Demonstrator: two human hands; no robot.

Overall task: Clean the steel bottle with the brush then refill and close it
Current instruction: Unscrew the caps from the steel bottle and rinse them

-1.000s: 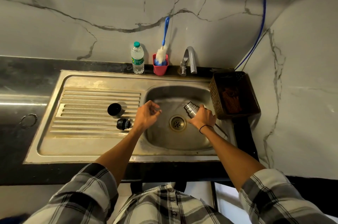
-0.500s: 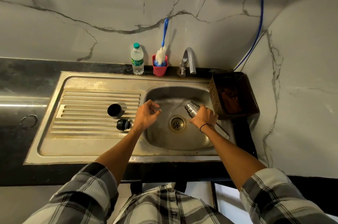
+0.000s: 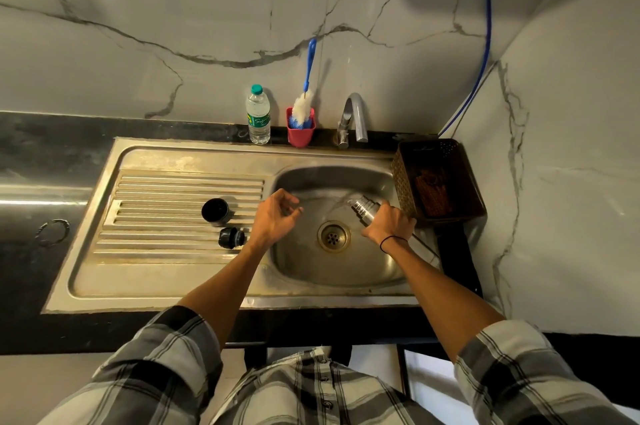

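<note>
My right hand [image 3: 389, 225] grips the steel bottle [image 3: 364, 208] over the sink basin [image 3: 332, 272], tilted with its open mouth pointing up-left; water seems to spill from the mouth. Over the basin's left edge my left hand [image 3: 275, 218] hangs with loosely curled fingers, holding nothing. The bottle's black cup lid [image 3: 215, 211] and black stopper [image 3: 231, 237] lie on the ribbed drainboard [image 3: 156, 213]. A blue-handled bottle brush [image 3: 304, 102] stands in a red cup [image 3: 300, 131] behind the sink.
A clear plastic water bottle [image 3: 258, 116] with a green cap stands left of the red cup. The tap [image 3: 353, 119] rises behind the basin. A brown basket [image 3: 436, 178] sits at the right of the sink, against the wall corner.
Both hands and the steel bottle stay almost in place. A thin arc of water now shows at the bottle's mouth.
</note>
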